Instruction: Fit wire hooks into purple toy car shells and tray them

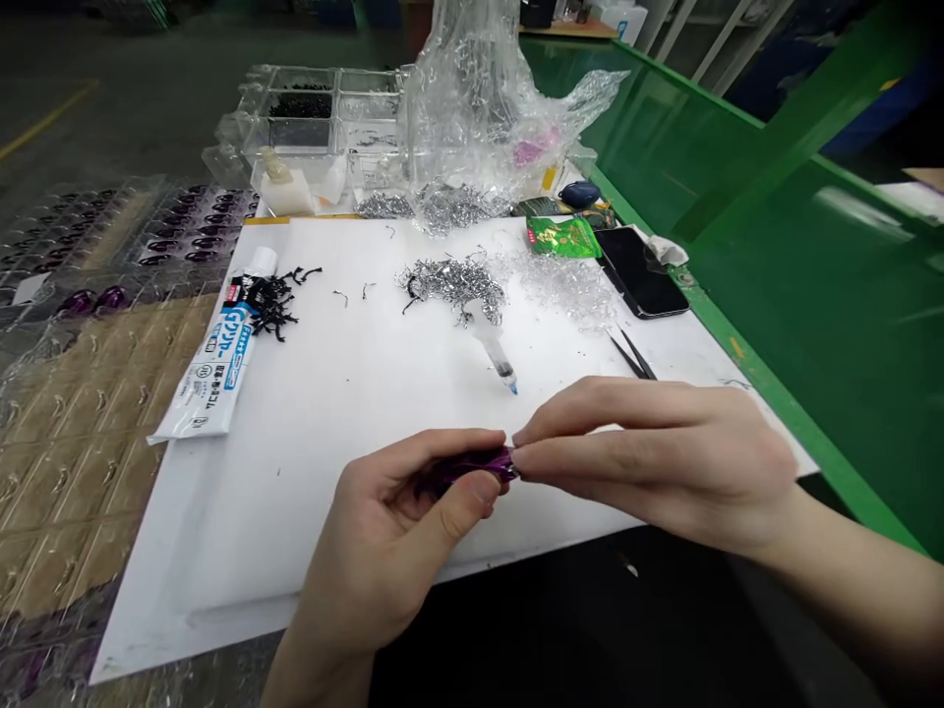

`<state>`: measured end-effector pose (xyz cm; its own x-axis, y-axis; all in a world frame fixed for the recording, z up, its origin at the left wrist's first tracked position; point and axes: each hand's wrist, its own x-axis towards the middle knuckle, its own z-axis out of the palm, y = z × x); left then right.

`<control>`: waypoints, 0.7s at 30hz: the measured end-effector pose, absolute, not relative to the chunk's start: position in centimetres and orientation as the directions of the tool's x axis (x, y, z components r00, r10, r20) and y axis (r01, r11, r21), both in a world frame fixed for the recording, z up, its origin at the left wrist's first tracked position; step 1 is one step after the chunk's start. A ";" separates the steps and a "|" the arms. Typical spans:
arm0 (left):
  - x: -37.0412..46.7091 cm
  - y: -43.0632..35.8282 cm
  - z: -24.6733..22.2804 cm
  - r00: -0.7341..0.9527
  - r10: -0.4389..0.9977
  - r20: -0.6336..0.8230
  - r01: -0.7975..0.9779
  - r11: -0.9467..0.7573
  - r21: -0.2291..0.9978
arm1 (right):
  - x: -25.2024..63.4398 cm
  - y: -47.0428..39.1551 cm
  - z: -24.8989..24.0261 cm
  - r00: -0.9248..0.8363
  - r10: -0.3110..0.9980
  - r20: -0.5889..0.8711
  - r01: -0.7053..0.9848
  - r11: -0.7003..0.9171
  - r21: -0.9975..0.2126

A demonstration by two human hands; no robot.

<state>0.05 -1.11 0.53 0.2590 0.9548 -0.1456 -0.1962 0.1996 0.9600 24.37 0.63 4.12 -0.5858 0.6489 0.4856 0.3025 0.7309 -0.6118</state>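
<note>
A glossy purple part (466, 469), small and dark, is gripped between the thumb and curled fingers of my left hand (390, 536). Most of it is covered by those fingers, so its exact kind is unclear. At its right end, the fingertips of my right hand (664, 457) are pinched together and touch it; anything tiny between them is hidden. Just beyond my hands lies a syringe-like dispenser (494, 352) with a blue tip. Black tweezers (632, 356) rest behind my right hand. Piles of silver strands (457, 280) and clear strands (571, 295) are spread farther back.
A glue tube (213, 369) and black strands (272, 305) lie on the white board's left side. A phone (645, 275) and green packet (562, 238) sit at right. Clear trays (81, 413) border the left; a divided box (335, 108) and plastic bag (472, 98) stand behind.
</note>
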 end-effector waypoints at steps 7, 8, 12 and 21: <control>0.1 -1.2 0.4 0.241 0.960 -0.143 -0.205 0.195 0.959 | 22.7 -0.1 3.0 -0.380 0.784 0.492 0.267 0.602 -0.753; 0.2 -1.2 0.4 0.240 0.959 -0.148 -0.222 0.203 0.954 | 22.6 -0.1 2.8 -0.366 0.791 0.490 0.246 0.590 -0.769; 0.3 -1.4 0.5 0.257 0.956 -0.145 -0.246 0.210 0.946 | 22.6 0.4 2.4 -0.376 0.772 0.512 0.188 0.605 -0.774; 0.2 -1.3 0.6 0.310 0.941 -0.137 -0.290 0.231 0.929 | 23.1 0.8 2.3 -0.415 0.767 0.490 0.151 0.589 -0.794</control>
